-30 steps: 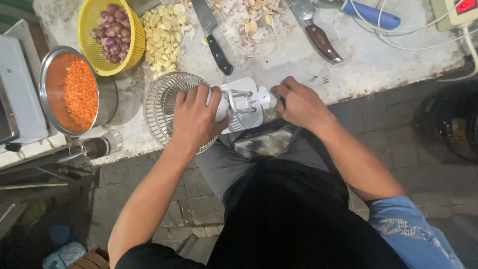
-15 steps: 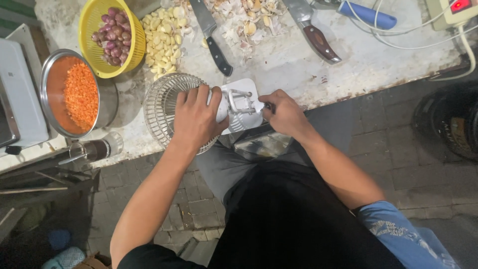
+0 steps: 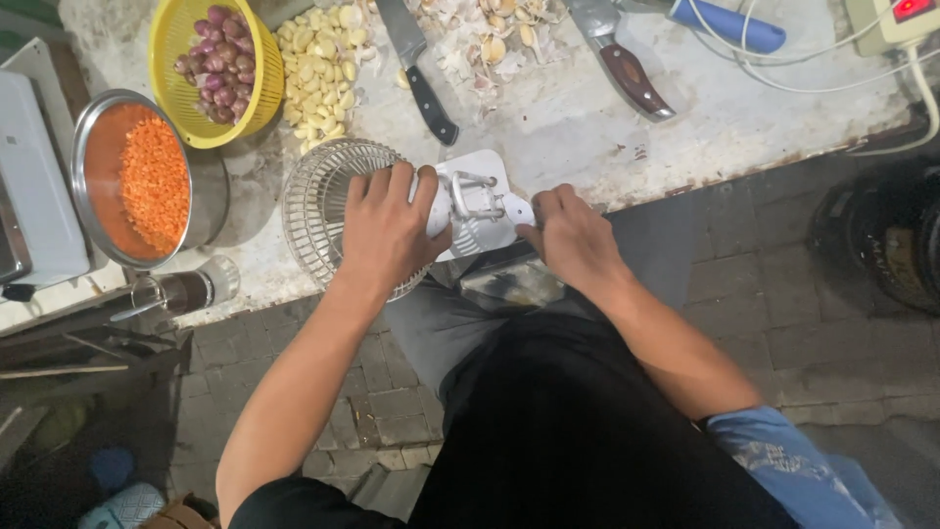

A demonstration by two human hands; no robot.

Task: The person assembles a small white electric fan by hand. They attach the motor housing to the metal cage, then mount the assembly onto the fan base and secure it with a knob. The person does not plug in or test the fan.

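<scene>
Hands on the white hand-crank grater (image 3: 475, 211) at the table's near edge: your left hand (image 3: 387, 230) presses flat on its body, over the wire basket (image 3: 318, 201), while your right hand (image 3: 573, 235) closes around the crank.

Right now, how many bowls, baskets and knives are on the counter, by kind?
Knives: 2, black-handled and brown-handled
Metal bowls: 1, holding orange shreds
Yellow baskets: 1, with shallots
Wire baskets: 1, under the left hand
Total: 5
</scene>
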